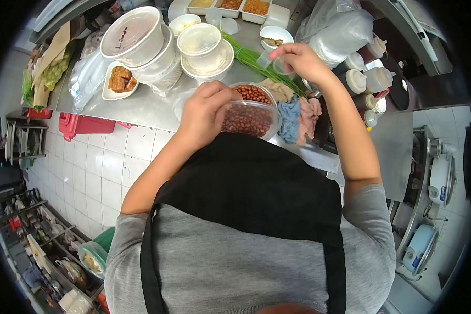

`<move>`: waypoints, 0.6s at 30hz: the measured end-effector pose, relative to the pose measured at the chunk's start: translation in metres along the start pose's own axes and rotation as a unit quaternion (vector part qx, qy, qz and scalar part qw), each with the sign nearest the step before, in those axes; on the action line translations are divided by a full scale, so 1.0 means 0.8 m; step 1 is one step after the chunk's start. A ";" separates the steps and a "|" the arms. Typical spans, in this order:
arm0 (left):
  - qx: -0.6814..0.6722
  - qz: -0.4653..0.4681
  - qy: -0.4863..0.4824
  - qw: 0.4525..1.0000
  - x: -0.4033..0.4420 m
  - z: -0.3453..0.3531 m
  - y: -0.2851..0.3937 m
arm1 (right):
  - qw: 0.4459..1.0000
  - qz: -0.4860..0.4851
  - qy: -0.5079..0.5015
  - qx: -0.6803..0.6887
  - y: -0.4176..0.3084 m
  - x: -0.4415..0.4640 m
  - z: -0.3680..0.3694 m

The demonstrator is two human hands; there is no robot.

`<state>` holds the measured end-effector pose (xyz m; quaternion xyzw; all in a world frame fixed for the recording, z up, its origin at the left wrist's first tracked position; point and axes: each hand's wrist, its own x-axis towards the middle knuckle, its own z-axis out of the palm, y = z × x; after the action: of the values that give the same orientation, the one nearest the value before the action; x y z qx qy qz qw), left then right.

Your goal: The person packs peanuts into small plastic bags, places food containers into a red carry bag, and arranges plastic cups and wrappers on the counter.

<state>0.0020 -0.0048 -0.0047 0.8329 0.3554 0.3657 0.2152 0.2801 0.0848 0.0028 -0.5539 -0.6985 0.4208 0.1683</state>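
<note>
My left hand (208, 107) is closed on the edge of a clear plastic lid (251, 112), which lies partly across a round clear tub of reddish-brown peanuts (252, 92). Some peanuts show through the lid. Held out beyond the tub, my right hand (302, 63) pinches a small clear plastic cup (281, 66); its fingers hide part of it. Under and beside that cup runs a bunch of long green stalks (251, 57). Beige, blue (289, 118) and pink cloths (309, 118) lie crumpled to the right of the tub.
Stacked lidded white tubs (133, 36) stand at the left, near a dish of brown fried pieces (121, 82). A white bowl (276, 36) and trays of food (255, 9) sit at the back. Several squeeze bottles (356, 81) and bagged plastic ware (340, 34) crowd the right.
</note>
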 end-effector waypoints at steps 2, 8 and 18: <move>0.004 0.017 0.009 1.000 0.012 -0.002 -0.009 | 0.919 -0.005 -0.136 0.369 -0.009 -0.016 0.008; -0.010 0.047 -0.037 0.998 0.039 0.008 -0.025 | 0.857 0.033 -0.112 0.502 0.025 -0.051 0.051; -0.129 -0.043 -0.180 0.974 0.079 0.055 -0.027 | 0.990 -0.085 0.026 0.106 0.044 -0.053 0.089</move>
<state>0.0565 0.0522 -0.0178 0.8344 0.2959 0.2428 0.3965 0.2668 0.0189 -0.0568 -0.4828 -0.6896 0.4618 0.2793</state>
